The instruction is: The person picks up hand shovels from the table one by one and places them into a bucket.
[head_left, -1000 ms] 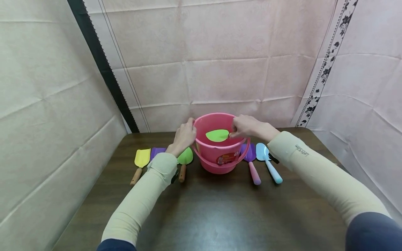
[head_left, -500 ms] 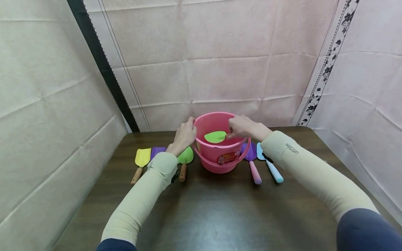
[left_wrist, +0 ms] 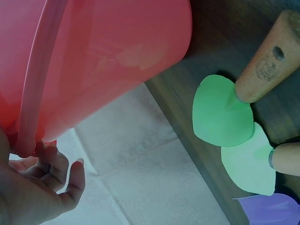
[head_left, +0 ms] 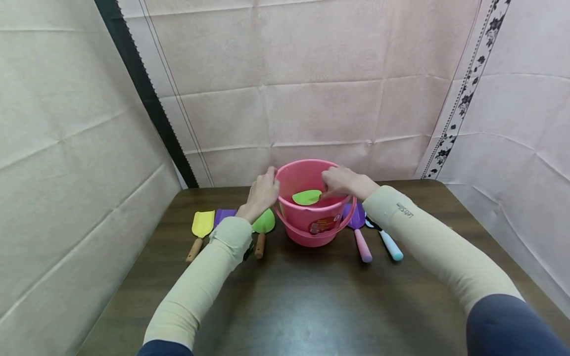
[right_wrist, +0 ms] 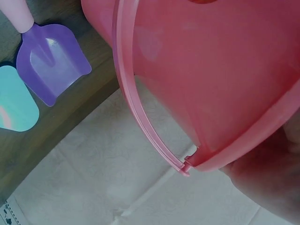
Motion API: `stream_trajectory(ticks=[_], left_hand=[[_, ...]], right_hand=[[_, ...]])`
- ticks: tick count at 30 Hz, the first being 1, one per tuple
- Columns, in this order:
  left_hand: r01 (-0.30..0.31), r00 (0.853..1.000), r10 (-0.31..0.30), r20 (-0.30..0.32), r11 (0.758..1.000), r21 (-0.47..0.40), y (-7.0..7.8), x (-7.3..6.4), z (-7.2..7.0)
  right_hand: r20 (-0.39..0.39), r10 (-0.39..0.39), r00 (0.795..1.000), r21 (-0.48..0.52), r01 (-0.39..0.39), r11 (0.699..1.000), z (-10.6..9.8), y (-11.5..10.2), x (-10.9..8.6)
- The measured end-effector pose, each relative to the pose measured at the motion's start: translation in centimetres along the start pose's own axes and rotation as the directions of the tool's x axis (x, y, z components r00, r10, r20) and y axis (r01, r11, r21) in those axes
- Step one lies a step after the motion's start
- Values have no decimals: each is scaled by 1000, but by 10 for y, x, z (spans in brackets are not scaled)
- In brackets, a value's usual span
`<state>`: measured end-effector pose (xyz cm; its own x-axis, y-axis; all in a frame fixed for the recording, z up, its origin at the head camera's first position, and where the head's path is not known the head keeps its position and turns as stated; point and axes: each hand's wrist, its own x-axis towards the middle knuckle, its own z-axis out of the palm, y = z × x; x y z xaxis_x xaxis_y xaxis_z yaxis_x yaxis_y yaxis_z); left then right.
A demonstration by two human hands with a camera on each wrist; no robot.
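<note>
A pink bucket (head_left: 296, 217) stands on the dark wooden table, its handle (right_wrist: 125, 79) hanging down across the front. My left hand (head_left: 260, 194) grips the rim at the left, with fingers curled close to the handle's pivot in the left wrist view. Reaching into the mouth from the right, my right hand (head_left: 345, 182) pinches a shovel with a bright green blade (head_left: 307, 197). That blade lies inside the bucket, pointing left; the rest of the shovel is hidden. The right wrist view shows part of the right hand (right_wrist: 267, 173) behind the rim.
Left of the bucket lie a yellow shovel (head_left: 202, 225), a purple one (head_left: 222, 215) and a green one (head_left: 264, 221) with a wooden handle. To its right are a purple shovel (head_left: 356, 217) with a pink handle and a light blue one (head_left: 392, 245). Cloth walls surround the table.
My right hand has moved a little left and down into the bucket, and the green blade has sunk slightly lower. My left hand stays at the rim.
</note>
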<state>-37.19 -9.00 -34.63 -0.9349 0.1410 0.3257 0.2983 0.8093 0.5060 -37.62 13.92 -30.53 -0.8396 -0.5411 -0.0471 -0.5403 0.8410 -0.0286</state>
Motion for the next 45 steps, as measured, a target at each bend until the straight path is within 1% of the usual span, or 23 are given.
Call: stream_trajectory(ticks=[6, 11, 13, 16, 20, 24, 31, 38, 45], left_hand=[[-4, 1000, 4, 0, 1000, -2, 0, -1, 0], [0, 1000, 0, 2, 1000, -8, 0, -2, 0], [1, 1000, -1, -1, 1000, -7, 0, -2, 0], [1, 1000, -1, -2, 1000, -6, -1, -1, 0], [2, 1000, -2, 4, 1000, -10, -1, -1, 1], [4, 1000, -4, 5, 1000, -12, 0, -2, 1], [-7, 1000, 7, -6, 1000, -6, -1, 0, 2], [-8, 1000, 8, -8, 1000, -11, 0, 1, 0], [-9, 1000, 9, -1, 1000, -15, 0, 0, 0]], right_hand=[[42, 8, 999, -1, -8, 1000, 3, -2, 2], [49, 7, 999, -23, -6, 1000, 4, -5, 5], [42, -4, 999, -50, 6, 999, 5, -6, 6], [53, 3, 999, -59, 0, 998, 7, -7, 9], [86, 47, 995, -56, -43, 998, 11, -8, 12], [104, 75, 992, -77, -68, 995, 15, -9, 15], [95, 67, 993, -105, -57, 993, 16, -7, 18], [105, 88, 990, -67, -82, 994, 17, -5, 18], [110, 89, 990, -77, -81, 994, 21, -5, 18]])
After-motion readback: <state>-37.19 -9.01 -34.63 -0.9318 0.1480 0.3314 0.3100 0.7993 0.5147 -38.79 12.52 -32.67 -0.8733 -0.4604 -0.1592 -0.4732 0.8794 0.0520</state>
